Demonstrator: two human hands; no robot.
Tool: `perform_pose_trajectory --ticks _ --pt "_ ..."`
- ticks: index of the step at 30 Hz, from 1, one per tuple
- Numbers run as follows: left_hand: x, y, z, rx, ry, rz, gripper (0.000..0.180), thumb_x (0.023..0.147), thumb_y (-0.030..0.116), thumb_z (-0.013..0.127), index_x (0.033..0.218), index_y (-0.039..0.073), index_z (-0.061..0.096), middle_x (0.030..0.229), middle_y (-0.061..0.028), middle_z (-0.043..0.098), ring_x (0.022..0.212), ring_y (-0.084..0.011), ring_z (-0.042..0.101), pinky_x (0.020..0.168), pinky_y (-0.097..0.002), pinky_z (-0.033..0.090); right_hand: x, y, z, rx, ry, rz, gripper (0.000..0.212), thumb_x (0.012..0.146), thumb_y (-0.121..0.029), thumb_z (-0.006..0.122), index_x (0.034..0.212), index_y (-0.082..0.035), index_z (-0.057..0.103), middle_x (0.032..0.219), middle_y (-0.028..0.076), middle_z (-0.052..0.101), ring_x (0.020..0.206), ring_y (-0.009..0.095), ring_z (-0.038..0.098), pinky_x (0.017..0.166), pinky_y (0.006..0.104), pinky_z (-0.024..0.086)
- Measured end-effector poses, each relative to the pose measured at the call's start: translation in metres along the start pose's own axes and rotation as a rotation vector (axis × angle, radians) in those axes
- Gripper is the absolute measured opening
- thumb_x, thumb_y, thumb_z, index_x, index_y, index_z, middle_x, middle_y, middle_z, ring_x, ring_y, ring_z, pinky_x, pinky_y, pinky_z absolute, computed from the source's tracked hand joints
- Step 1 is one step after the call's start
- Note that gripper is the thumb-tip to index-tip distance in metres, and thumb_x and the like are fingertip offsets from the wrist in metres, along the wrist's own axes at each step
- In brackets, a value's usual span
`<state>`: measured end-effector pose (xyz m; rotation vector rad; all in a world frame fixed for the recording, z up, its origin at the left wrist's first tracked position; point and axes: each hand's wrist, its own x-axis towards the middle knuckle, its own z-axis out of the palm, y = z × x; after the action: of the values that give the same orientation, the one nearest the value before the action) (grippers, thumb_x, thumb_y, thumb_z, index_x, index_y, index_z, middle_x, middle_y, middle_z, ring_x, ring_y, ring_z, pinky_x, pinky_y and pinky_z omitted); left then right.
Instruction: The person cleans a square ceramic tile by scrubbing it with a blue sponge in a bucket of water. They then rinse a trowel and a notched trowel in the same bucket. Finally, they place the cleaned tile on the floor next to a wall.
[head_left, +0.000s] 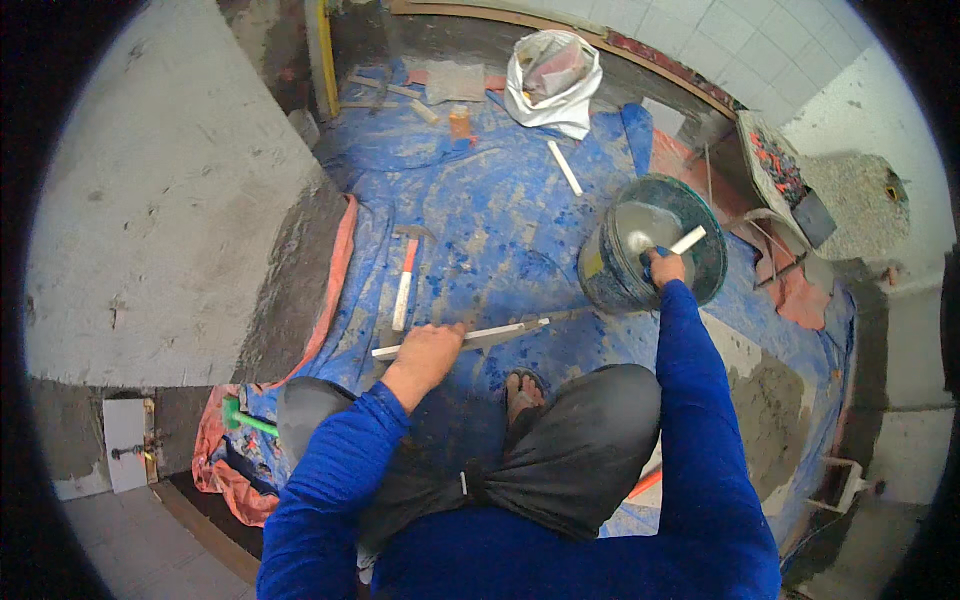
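Observation:
My left hand [428,358] is closed around a long, narrow white strip [500,331], which looks like a cut piece of tile, held level above the tarp in front of my knees. To the right, my right hand [664,267] reaches over the near rim of a dark bucket [596,270]. Its fingers are curled round something dark that I cannot make out. Inside the bucket is grey, cloudy liquid or wet mix [640,222]. A short white strip [688,240] shows at the bucket's inside, just beyond that hand; whether they touch is unclear.
A blue, mortar-stained tarp [490,230] covers the floor. On it lie a hammer [405,275] with a red and white handle and another white strip [565,168]. An open white sack [553,85] and an orange jar [460,122] stand farther back. A grey slab-like surface [170,200] rises at left.

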<state>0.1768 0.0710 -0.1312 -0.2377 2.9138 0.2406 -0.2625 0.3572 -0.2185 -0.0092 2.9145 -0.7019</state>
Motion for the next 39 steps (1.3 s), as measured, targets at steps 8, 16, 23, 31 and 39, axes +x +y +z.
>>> perform_pose_trajectory --ticks 8,16,23,31,39 --pt "0.012 -0.004 0.0 -0.003 0.029 -0.005 0.017 0.09 0.009 0.06 0.106 0.007 0.063 0.088 -0.0162 0.074 0.084 -0.0346 0.074 0.073 -0.0459 0.059 -0.023 -0.035 -0.02 0.004 0.148 -0.089 0.064 0.089 -0.051 0.069 0.122 0.003 0.064 0.123 0.029 0.066 0.116 0.043 0.063 0.099 0.0497 0.049" --pt "0.037 -0.005 -0.002 -0.013 0.053 -0.01 0.016 0.09 0.011 0.06 0.103 0.006 0.068 0.096 -0.0163 0.074 0.092 -0.0342 0.074 0.077 -0.0459 0.059 -0.159 -0.174 -0.081 0.378 0.023 -1.034 0.052 0.091 -0.028 0.075 0.135 -0.003 0.059 0.136 0.02 0.061 0.127 0.034 0.058 0.106 0.0415 0.045" --pt "0.04 -0.021 -0.004 -0.004 -0.014 -0.096 0.017 0.089 0.01 0.061 0.102 0.007 0.072 0.099 -0.0157 0.075 0.096 -0.0326 0.073 0.08 -0.0448 0.059 -0.274 -0.175 0.007 -0.147 -0.323 -1.422 0.062 0.087 -0.016 0.072 0.145 -0.013 0.052 0.151 0.01 0.051 0.13 0.035 0.051 0.112 0.0471 0.04" --pt "0.035 -0.029 -0.003 -0.051 -0.002 -0.066 0.02 0.087 0.007 0.062 0.106 0.007 0.068 0.095 -0.0177 0.074 0.092 -0.0365 0.073 0.081 -0.0471 0.059 -0.236 -0.127 0.038 -0.215 -0.144 -1.434 0.06 0.087 -0.006 0.06 0.146 -0.014 0.051 0.145 0.007 0.055 0.122 0.032 0.056 0.106 0.0475 0.045" --pt "0.009 -0.033 0.004 -0.029 -0.045 -0.077 0.021 0.087 0.006 0.061 0.107 0.007 0.067 0.088 -0.0179 0.074 0.089 -0.0368 0.074 0.078 -0.0477 0.059 -0.193 -0.077 0.01 -0.517 -0.111 -0.793 0.053 0.087 -0.009 0.064 0.139 -0.015 0.057 0.14 0.01 0.059 0.117 0.036 0.06 0.1 0.0482 0.05"
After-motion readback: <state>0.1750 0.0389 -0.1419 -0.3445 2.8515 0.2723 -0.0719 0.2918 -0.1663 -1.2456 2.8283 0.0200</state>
